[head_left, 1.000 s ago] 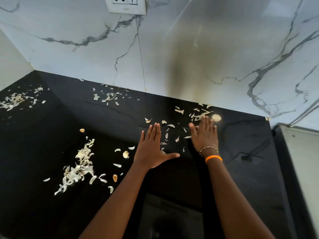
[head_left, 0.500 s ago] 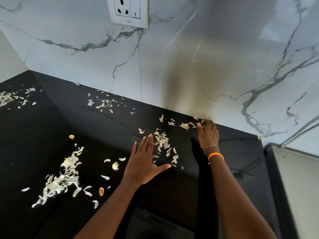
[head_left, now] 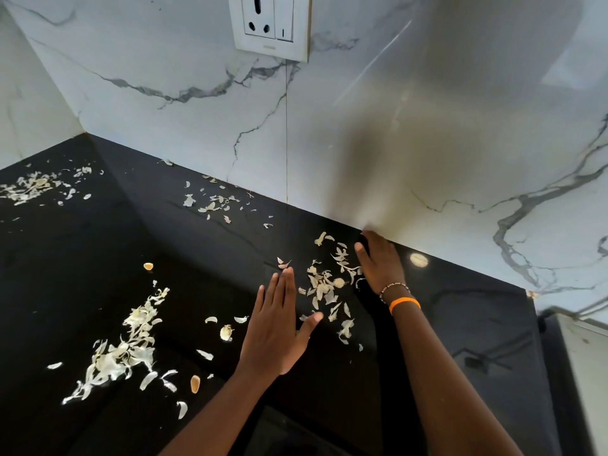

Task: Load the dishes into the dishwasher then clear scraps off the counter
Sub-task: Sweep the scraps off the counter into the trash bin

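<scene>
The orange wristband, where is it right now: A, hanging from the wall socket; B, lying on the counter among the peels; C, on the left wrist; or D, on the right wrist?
D: the orange wristband circles the wrist of the right hand, just below a beaded bracelet, while the left hand has a bare wrist.

Left hand [head_left: 275,327] and right hand [head_left: 378,264] flat (fingers together)

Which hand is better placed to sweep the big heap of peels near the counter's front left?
Left hand: it lies nearest the big heap; the right hand is by the wall.
</scene>
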